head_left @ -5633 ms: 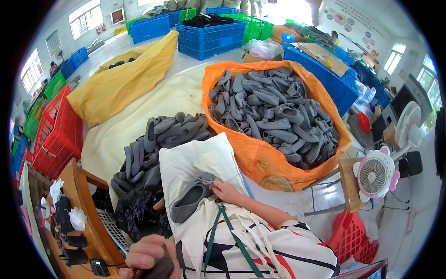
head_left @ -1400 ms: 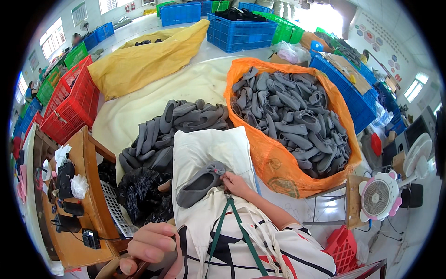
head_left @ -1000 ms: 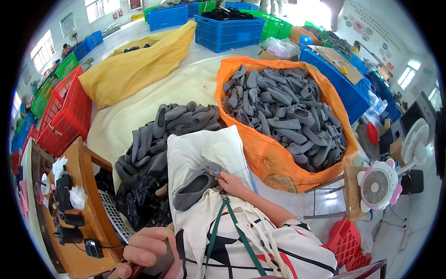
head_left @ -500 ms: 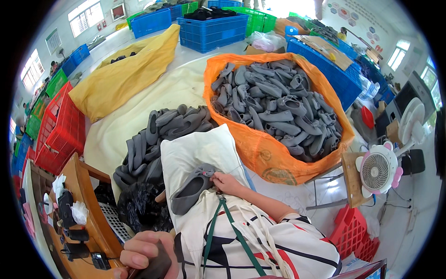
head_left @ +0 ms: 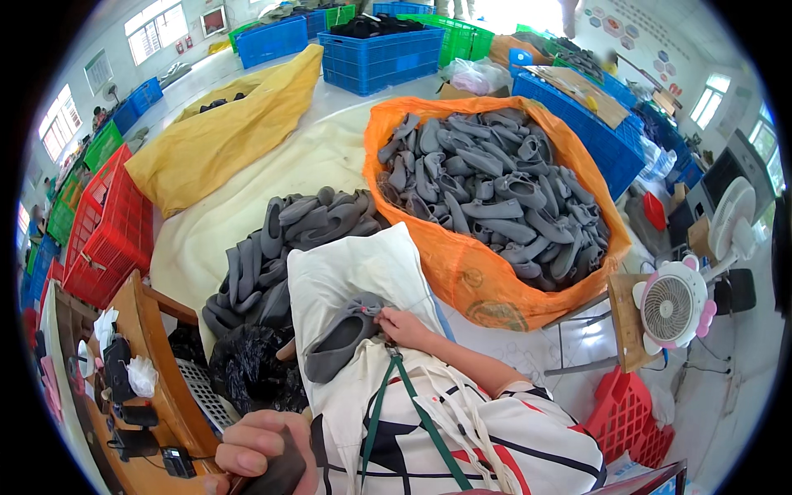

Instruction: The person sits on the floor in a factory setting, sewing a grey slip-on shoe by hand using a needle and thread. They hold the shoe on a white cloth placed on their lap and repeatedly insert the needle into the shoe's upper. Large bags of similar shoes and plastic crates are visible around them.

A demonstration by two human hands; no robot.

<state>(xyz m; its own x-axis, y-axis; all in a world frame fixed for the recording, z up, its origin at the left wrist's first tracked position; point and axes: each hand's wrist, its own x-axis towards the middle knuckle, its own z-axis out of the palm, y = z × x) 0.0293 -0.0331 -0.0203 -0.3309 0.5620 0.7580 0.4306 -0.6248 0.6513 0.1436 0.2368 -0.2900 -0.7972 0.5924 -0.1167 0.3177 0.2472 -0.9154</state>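
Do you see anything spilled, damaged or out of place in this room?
Nothing looks plainly damaged. Slightly odd: a loose heap of grey shoes lies on the pale sheet, outside the orange sack holding similar ones; perhaps deliberate.

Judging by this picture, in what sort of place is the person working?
Probably a shoe workshop or small factory: an orange sack is full of grey shoes, the person's right hand touches another shoe, and large plastic crates stand around.
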